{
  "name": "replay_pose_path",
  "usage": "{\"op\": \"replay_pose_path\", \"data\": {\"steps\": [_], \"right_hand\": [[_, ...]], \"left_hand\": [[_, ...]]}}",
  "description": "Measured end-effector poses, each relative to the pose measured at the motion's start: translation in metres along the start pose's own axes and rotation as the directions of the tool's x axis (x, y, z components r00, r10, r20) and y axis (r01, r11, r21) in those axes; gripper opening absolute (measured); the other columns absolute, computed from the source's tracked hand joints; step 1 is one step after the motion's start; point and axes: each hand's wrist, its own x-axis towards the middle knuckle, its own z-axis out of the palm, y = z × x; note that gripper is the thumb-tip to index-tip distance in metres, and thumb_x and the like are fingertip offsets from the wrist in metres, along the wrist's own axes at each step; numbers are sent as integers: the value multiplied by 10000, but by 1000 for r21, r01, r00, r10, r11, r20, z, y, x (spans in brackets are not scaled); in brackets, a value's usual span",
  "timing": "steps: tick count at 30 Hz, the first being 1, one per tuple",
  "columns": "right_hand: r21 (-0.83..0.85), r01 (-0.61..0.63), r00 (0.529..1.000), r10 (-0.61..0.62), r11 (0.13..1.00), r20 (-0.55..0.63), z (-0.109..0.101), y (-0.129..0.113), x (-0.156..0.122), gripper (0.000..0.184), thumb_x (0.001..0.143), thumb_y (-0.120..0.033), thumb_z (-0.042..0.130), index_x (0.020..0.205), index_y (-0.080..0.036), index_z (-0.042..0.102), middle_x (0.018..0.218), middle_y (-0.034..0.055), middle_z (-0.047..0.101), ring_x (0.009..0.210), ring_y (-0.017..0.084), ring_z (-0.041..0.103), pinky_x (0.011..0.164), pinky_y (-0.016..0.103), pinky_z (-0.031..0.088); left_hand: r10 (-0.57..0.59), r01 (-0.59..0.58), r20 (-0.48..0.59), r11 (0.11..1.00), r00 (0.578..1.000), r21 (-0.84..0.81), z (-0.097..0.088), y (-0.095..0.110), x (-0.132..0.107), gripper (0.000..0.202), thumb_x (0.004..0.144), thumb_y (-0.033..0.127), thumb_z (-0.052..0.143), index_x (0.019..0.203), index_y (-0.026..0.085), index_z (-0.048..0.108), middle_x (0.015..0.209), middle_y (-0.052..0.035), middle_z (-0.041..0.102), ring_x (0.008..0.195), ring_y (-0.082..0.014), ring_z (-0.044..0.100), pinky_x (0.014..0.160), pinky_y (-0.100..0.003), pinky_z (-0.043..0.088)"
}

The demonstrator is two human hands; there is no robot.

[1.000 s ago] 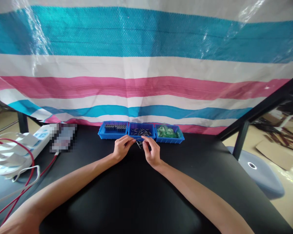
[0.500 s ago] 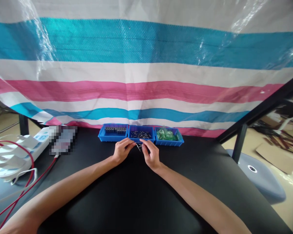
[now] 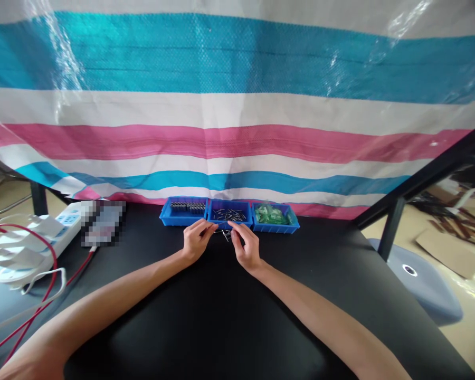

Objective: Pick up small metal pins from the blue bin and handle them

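At the far left of the black table [image 3: 221,316] lay a white power strip [image 3: 65,220] with a red cable [image 3: 47,252] looping beside it. Further right, at the back edge of the table, three blue trays stood in a row and touched each other: the left tray [image 3: 182,220] with dark parts, the middle tray [image 3: 229,202] with thin metal pins, and the right tray [image 3: 277,227] with green parts.

The left hand [image 3: 196,241] rested just in front of the gap between the left and middle trays. Its fingers were curled, and the thumb and forefinger were pressed together on one end of a small metal piece [image 3: 224,233]. This piece was just in front of the middle tray, low over the table and between the two hands; it was too small to tell what it was. The right hand [image 3: 247,247] was also curled, and its thumb and forefinger pinched the other end of the same piece. The fingertips of the two hands were very near each other.

Compared with half a second before, both hands stayed at the same place in front of the middle tray and kept the same pinch. Only the view had shifted a little, so the trays and the striped sheet [image 3: 237,142] behind them appeared slightly higher in the picture.
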Motion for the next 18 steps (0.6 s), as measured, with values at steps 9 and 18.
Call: {"op": "replay_pose_path", "data": {"steps": [9, 18], "right_hand": [[-10, -12, 1000, 12, 1000, -7, 0, -1, -1, 314, 914, -183, 457, 1199, -212, 588, 860, 54, 609, 757, 160, 596, 708, 299, 517], [-30, 1, 1000, 0, 1000, 24, 0, 0, 0, 306, 924, -212, 444, 1188, -220, 597, 847, 58, 631, 770, 175, 606, 739, 323, 532]], "left_hand": [[17, -15, 38, 999, 999, -38, 1, -2, -1, 159, 863, 241, 590, 745, 152, 647, 643, -5, 578, 571, -89, 499, 591, -209, 424], [71, -68, 78, 997, 994, -45, 0, -2, -1, 171, 876, 258, 571, 770, 154, 653, 659, -13, 595, 578, -94, 525, 577, -208, 434]]}}
